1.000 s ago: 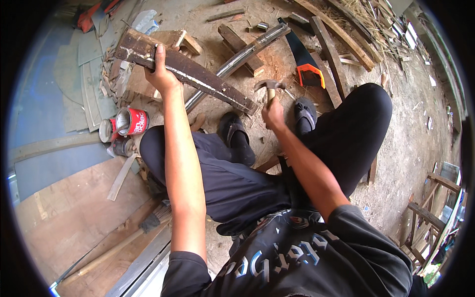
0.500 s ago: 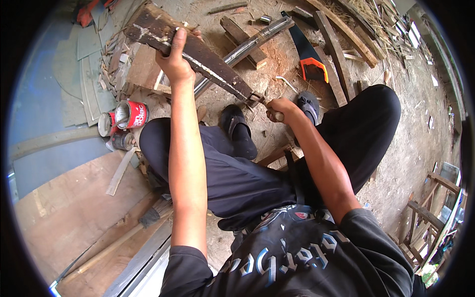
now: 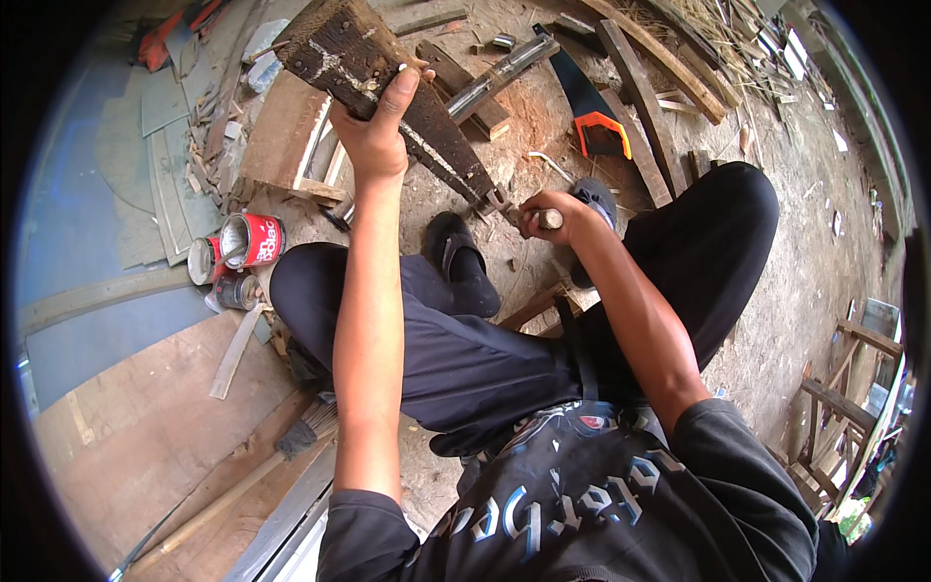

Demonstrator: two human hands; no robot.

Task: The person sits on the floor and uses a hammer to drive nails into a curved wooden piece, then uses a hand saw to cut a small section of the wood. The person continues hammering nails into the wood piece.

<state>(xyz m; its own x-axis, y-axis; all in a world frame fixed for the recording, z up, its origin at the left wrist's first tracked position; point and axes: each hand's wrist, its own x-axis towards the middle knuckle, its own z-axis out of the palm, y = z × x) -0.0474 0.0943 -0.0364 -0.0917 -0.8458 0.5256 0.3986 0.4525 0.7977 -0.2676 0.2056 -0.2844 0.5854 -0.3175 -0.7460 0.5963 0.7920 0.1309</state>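
Observation:
My left hand is wrapped around a dark brown wooden board, its thumb lying on top. The board is tilted, with its wide end up at the far left and its narrow end pointing toward my right hand. Flaky whitish streaks and nail heads show on its surface. My right hand grips the wooden handle of a hammer, whose metal head sits against the narrow end of the board. Whether the claw holds a nail there is too small to make out.
A handsaw with an orange-edged handle lies on the ground ahead, beside loose timber pieces and a metal bar. Red cans stand left of my knee. A wooden block lies behind them. Wood scraps are at right.
The board has shifted right and slightly up, and its wide face has turned more toward view. My right hand has rotated the hammer, so the handle end points more toward me.

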